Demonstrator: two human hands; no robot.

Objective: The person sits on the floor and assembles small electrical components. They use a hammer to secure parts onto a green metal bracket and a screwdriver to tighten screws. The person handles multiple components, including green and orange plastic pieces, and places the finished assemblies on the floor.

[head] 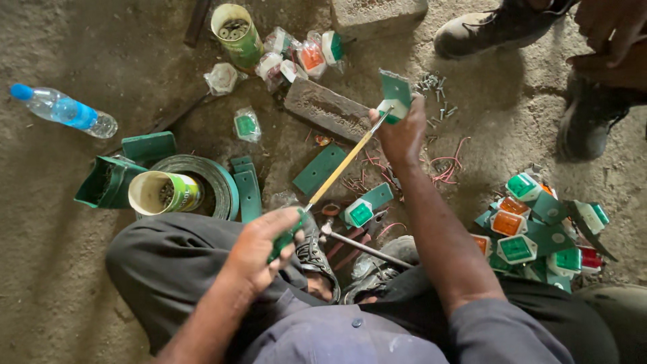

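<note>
My left hand [263, 246] grips the green handle of a long screwdriver [337, 170], whose shaft slants up to the right. Its tip meets a small green and white reflector piece on a green plate [394, 94], which my right hand [403, 135] holds up above the ground. I sit on the dirt floor with my knees and shoes below the hands. A hammer [360, 246] lies by my shoe.
A pile of green, orange and red reflectors [532, 232] lies at the right. Two cans of screws [236, 30] [165, 192], a roll of green strap [216, 182], green plates [320, 168], a brick [327, 108], loose screws [435, 91] and a water bottle [64, 109] surround me. Another person's boots [499, 30] stand at the top right.
</note>
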